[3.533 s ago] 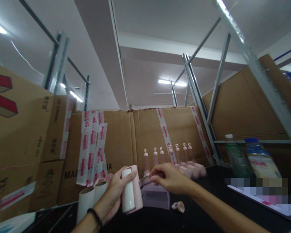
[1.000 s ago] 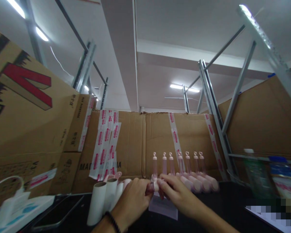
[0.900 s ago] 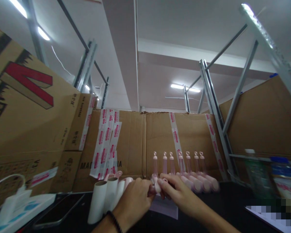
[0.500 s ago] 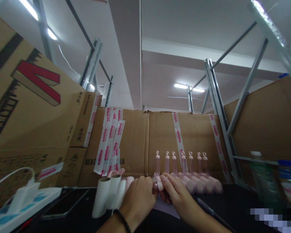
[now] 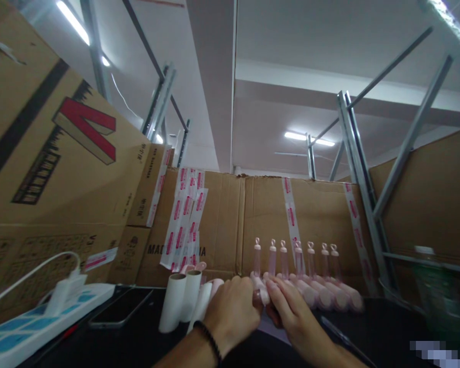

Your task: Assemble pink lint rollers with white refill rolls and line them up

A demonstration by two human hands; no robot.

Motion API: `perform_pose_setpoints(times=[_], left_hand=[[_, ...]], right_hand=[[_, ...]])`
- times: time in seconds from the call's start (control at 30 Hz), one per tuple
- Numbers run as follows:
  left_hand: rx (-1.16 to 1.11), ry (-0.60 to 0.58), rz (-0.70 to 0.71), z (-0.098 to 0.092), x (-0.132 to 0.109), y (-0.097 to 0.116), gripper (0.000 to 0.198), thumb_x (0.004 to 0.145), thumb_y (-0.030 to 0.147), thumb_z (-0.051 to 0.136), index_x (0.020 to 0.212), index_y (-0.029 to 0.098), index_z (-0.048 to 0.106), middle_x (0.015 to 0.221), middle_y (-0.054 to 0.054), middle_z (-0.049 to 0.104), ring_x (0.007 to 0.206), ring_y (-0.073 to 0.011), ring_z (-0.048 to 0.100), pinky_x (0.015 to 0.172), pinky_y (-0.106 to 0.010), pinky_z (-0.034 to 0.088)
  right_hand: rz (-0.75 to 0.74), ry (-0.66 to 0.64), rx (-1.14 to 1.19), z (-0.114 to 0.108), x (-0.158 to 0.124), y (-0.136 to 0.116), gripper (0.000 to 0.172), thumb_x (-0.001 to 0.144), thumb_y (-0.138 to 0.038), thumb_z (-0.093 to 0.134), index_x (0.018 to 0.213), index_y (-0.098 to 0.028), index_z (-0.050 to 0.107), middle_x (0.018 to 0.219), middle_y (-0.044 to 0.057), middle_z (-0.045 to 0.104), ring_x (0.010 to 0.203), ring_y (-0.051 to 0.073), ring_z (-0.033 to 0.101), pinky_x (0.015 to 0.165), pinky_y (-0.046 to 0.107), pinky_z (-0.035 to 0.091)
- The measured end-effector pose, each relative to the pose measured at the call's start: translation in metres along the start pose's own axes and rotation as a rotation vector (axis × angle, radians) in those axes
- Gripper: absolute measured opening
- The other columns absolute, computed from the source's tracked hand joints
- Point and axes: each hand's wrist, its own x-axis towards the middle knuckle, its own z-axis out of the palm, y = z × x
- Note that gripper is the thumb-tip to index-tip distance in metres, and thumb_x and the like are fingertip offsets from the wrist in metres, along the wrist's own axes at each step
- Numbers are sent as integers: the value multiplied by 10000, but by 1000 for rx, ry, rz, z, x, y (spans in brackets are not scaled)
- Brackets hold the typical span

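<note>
Two white open-topped cylinders [image 5: 173,304] stand at the left with hollow mouths upward, their depths too dark to read, and a third white cylinder [image 5: 200,305] leans beside them, partly covered by the left hand [image 5: 234,312]. Farther right, a green see-through bottle [image 5: 437,289] with a white cap is too blurred to show its contents. Seven slender tubes [image 5: 299,261] stand upright in a row, translucent pink, each topped by a pale cap with a small loop; whether anything is inside cannot be told. Before them lie pink cylinders [image 5: 324,296], smooth and round-ended, four plainly visible at the right, others masked by the right hand [image 5: 292,312]

The pale pink plastic piece [image 5: 262,295] is between the two hands, in front of the leftmost tubes. The right thumb and forefinger pinch it; the left fingers curl around its darker, glossy end, their tips hidden. A flat lilac translucent sheet or box [image 5: 273,330] shows beneath the hands. A beaded black bracelet [image 5: 208,341] circles the left wrist. On the matt black tabletop [image 5: 138,342] lie one phone [image 5: 122,308] and a white power strip [image 5: 30,319] holding one charger [image 5: 66,295]; corrugated cardboard [image 5: 222,220] walls the back
</note>
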Motion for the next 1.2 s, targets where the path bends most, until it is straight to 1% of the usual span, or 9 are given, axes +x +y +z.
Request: perform_pose_setpoints(times=[0.13,0.3,0.4,0.53,0.67,0.77,0.87,1.03,1.2], left_hand=[[-8,3,49,1,-1,-2,234,788,256,509,801,184,731,817,-168,759,779,-311,713,664,-362,420],[-35,-35,155,5,0,-11,229,771,247,523,800,197,744,788,-154,762,730,-323,718,547,-327,370],[-40,-16,169,6,1,-12,225,786,282,534,766,205,744,765,-142,766,705,-301,722,514,-312,332],[-18,11,124,6,3,-9,271,824,281,495,750,203,743,761,-142,769,727,-312,726,560,-333,371],[74,47,42,10,5,-6,322,855,243,433,798,175,743,803,-161,764,765,-326,720,653,-376,430],[119,39,-7,14,7,-5,316,861,221,433,828,171,743,850,-160,763,802,-299,718,707,-364,448],[128,47,-18,14,6,-2,322,862,198,418,823,185,737,846,-135,767,810,-288,721,704,-358,445],[70,71,-39,10,6,4,278,850,256,439,749,211,694,798,-109,761,790,-321,714,669,-376,416],[-182,93,73,10,13,-1,132,837,271,477,811,228,598,812,-64,731,787,-261,694,667,-313,396]], right_hand=[[-33,-13,-46,-2,-4,6,528,911,-665,391,1105,-262,670,1135,92,683,1117,260,584,1016,372,438],[-51,-89,-57,-2,-7,4,524,921,-656,370,1062,-262,685,1078,90,704,1062,259,620,968,368,480],[-34,-39,-59,0,-7,1,524,912,-665,377,1053,-264,683,1077,92,699,1077,270,606,987,387,460],[29,48,-35,4,-3,-2,550,874,-708,404,988,-244,675,1072,101,684,1101,283,573,993,398,435],[182,48,71,12,4,-11,572,867,-728,375,738,-211,584,759,75,635,755,215,594,699,318,502],[347,10,241,18,8,-17,561,840,-743,390,654,-219,465,532,-12,471,461,131,428,429,262,362],[415,-12,325,18,11,-21,532,821,-718,446,640,-219,425,472,-64,377,391,87,304,376,234,234],[273,-8,258,8,19,-16,490,912,-598,419,630,-198,427,511,-58,386,445,80,326,415,227,219],[159,-5,278,-4,30,-5,440,958,-545,409,695,-194,454,571,-51,436,510,90,396,486,218,301]])
